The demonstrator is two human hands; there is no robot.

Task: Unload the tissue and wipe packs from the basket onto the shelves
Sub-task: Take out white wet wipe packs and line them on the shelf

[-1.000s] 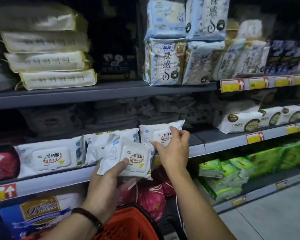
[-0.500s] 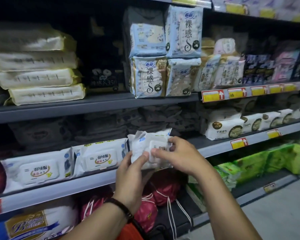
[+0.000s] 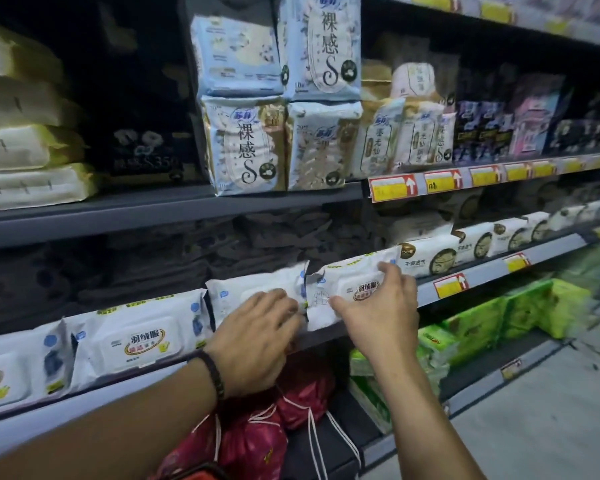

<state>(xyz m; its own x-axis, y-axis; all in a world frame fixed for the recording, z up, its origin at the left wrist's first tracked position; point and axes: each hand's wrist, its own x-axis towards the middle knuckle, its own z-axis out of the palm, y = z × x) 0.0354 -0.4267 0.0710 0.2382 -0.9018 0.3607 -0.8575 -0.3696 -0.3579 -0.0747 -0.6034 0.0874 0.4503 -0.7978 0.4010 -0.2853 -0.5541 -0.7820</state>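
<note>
Here, two hands reach to the middle shelf [image 3: 84, 407]. The right hand [image 3: 381, 313] grips a white wipe pack [image 3: 347, 282], thumb low on its front and fingers over its top edge. This pack stands at the front of the shelf, leaning back. The left hand [image 3: 257, 337] presses on the next wipe pack [image 3: 229, 299] with straight fingers. The two packs are side by side. More white packs [image 3: 136, 341] line up to the left. Red bags [image 3: 250, 441] lie lower down. A bit of the red basket [image 3: 198, 475] shows at the bottom.
</note>
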